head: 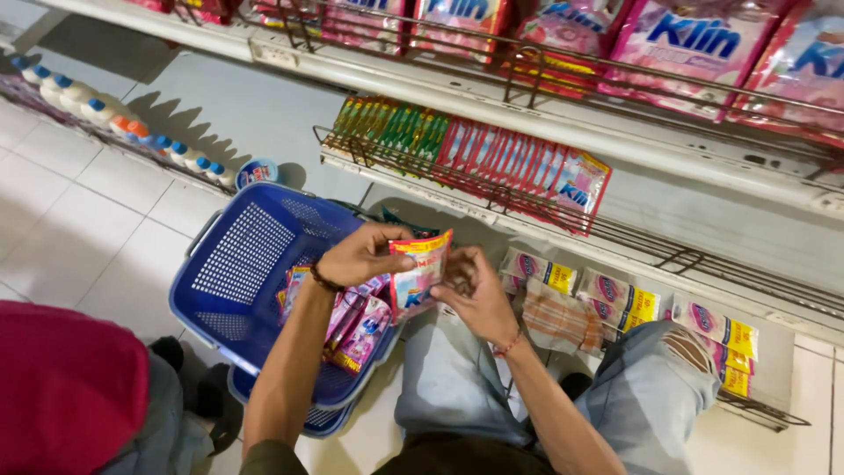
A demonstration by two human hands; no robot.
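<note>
My left hand [362, 255] grips the top corner of a small pink and red sachet [420, 273], held upright in front of me. My right hand [475, 290] is closed against the sachet's right edge, fingers curled on it. Both hands hover over my knees in ripped jeans [651, 387], just right of a blue plastic basket [237, 264] that holds several pink sachets [356, 330]. The sachet's lower part overlaps the basket's rim.
A low wire shelf [615, 233] carries a row of red, green and pink sachets [492, 158], with white and yellow packets [615, 299] below it. Large pink bags [694, 44] fill the upper shelf. White bottles [97, 110] line the floor at left. A person in red [70, 387] crouches at my left.
</note>
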